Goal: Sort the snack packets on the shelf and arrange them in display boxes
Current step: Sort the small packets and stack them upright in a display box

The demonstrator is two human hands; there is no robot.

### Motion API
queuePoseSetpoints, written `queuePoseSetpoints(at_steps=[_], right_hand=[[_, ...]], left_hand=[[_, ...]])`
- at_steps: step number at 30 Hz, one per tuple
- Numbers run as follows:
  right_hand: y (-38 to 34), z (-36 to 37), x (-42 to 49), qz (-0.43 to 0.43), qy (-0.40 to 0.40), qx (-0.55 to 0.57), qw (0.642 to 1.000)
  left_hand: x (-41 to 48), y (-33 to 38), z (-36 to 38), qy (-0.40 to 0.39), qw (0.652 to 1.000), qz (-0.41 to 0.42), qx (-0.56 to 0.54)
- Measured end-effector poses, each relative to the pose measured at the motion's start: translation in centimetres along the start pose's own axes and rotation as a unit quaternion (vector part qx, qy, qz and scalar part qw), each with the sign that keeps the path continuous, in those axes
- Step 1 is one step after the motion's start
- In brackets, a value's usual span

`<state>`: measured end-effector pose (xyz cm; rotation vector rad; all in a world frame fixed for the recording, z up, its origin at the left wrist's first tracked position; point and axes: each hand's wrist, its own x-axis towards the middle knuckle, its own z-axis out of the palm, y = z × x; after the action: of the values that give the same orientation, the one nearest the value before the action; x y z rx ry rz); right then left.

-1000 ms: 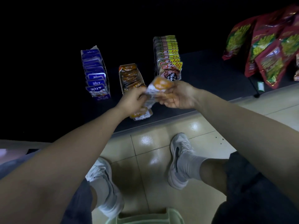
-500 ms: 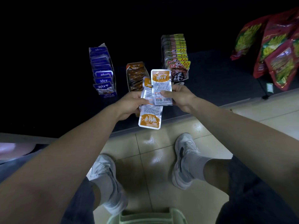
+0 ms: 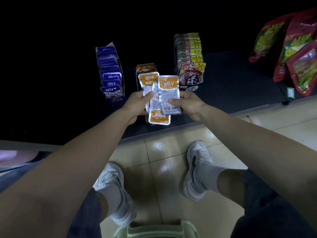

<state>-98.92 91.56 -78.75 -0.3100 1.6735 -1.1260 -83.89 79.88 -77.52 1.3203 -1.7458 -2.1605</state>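
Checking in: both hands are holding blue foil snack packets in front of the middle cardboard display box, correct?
Not quite. The head view shows the foil snack packets held by the left hand and right hand are orange and silver, not blue. They are in front of the middle orange cardboard display box, as you said.

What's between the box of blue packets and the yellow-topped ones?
In the head view, an open cardboard box of orange foil snack packets stands between them.
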Motion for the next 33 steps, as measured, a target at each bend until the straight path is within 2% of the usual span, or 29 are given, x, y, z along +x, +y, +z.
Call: queuePoseSetpoints(at_steps=[3, 6, 10, 12, 14, 17, 22, 25, 27, 30, 33], right_hand=[[-0.2, -0.5, 0.5, -0.018, 0.047, -0.002, 0.999], [-0.3, -0.7, 0.9, -0.027, 0.078, 0.009, 0.997], [-0.4, -0.4, 0.9, -0.020, 0.065, 0.016, 0.998], [-0.2, -0.2, 0.8, -0.002, 0.044, 0.009, 0.999], [0.0, -0.3, 0.9, -0.009, 0.061, 0.002, 0.998], [-0.1, -0.7, 0.6, -0.028, 0.083, -0.011, 0.996], [-0.7, -0.5, -0.1, -0.003, 0.028, 0.015, 0.999], [-1.3, -1.1, -0.3, 0.004, 0.044, 0.081, 0.996], [-1.4, -1.7, -0.1, 0.021, 0.028, 0.105, 0.994], [-1.1, -1.4, -0.2, 0.052, -0.030, 0.071, 0.996], [-0.8, -0.8, -0.4, 0.042, -0.034, 0.072, 0.996]], left_hand=[[-0.3, -0.1, -0.4, -0.035, 0.999, 0.005, 0.033], [-0.4, -0.3, -0.4, -0.075, 0.997, -0.016, 0.022], [-0.3, -0.3, 0.0, -0.091, 0.995, -0.023, -0.025], [-0.2, -0.5, -0.1, -0.071, 0.997, -0.002, 0.004], [0.1, -0.7, -0.2, -0.031, 0.999, 0.006, 0.040], [0.1, -0.5, -0.4, 0.040, 0.999, 0.011, 0.027], [0.1, -0.1, -0.3, 0.064, 0.998, 0.003, -0.003], [0.2, -0.1, -0.5, 0.071, 0.997, -0.010, -0.013], [0.2, -0.1, -0.7, 0.056, 0.998, -0.017, -0.013], [0.2, -0.1, -0.4, 0.019, 1.000, -0.017, -0.006], [0.2, -0.1, -0.1, 0.006, 1.000, -0.020, 0.012]])
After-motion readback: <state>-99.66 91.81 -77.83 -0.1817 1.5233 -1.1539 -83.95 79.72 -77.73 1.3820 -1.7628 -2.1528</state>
